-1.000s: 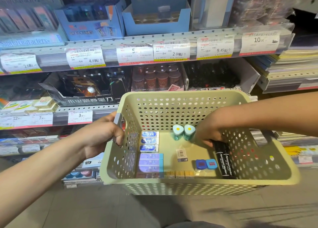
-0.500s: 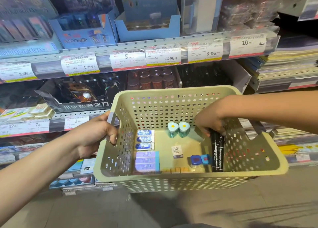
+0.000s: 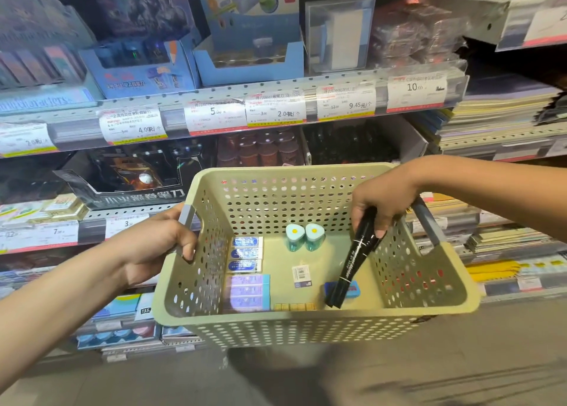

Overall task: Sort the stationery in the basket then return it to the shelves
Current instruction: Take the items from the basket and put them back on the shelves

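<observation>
Black markers [image 3: 352, 261], two or so bunched together, hang tilted from the right hand [image 3: 382, 203], whose fingers pinch only their upper ends while the lower ends reach down to the basket floor beside a small blue sharpener [image 3: 352, 289] near the front right corner. That high, narrow pinch is the risk: one marker could slide out of the bundle and drop among the sorted rows, or the swinging tips could knock the blue piece out of place.

The left hand [image 3: 156, 246] curls round the grey handle at the left rim of the beige perforated basket [image 3: 306, 316], carrying it alone in the air; with one side unsupported it could tip and send everything sliding toward the right wall.

Along the left wall lie white-and-blue erasers [image 3: 245, 254] and purple erasers [image 3: 247, 292]; two teal sharpeners [image 3: 303, 237] stand toward the back wall.

Behind is a shop's shelving [image 3: 276, 111] with price tags on its edges, display boxes above, stacked notebooks to the right, and a grey floor below.
</observation>
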`<state>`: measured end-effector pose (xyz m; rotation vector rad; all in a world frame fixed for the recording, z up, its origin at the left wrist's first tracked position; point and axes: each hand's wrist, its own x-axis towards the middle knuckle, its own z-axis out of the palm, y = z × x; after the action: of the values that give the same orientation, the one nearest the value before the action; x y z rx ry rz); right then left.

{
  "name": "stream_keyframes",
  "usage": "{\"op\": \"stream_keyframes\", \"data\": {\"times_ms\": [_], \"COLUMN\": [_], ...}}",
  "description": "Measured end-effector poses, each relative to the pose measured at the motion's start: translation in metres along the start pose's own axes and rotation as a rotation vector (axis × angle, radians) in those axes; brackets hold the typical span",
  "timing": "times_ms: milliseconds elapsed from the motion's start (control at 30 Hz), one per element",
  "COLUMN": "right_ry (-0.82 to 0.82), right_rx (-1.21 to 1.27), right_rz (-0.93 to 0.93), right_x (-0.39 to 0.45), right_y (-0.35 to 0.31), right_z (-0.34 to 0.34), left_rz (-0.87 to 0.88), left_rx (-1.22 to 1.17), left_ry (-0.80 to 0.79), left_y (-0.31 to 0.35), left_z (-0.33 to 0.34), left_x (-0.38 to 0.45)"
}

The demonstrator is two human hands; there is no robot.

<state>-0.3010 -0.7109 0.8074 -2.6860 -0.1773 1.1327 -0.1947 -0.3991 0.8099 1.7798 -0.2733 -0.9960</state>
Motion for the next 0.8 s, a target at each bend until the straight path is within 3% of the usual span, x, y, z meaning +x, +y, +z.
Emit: {"op": "stream_keyframes", "data": {"times_ms": [333,800], "right_ry": [0.157,0.494], "right_rx": [0.423,0.720], "right_rz": [-0.032,-0.030], "right_x": [-0.020,-0.055], "right_y": [0.009,0.008], "right_z": [0.003,0.012], "left_rz": [0.030,0.016], "left_rx": [0.036,0.028], "left_ry": [-0.011,-0.020], "left_y": [0.004,0.005], "left_z": [0.010,0.020], "left_x": [-0.002,0.003]}}
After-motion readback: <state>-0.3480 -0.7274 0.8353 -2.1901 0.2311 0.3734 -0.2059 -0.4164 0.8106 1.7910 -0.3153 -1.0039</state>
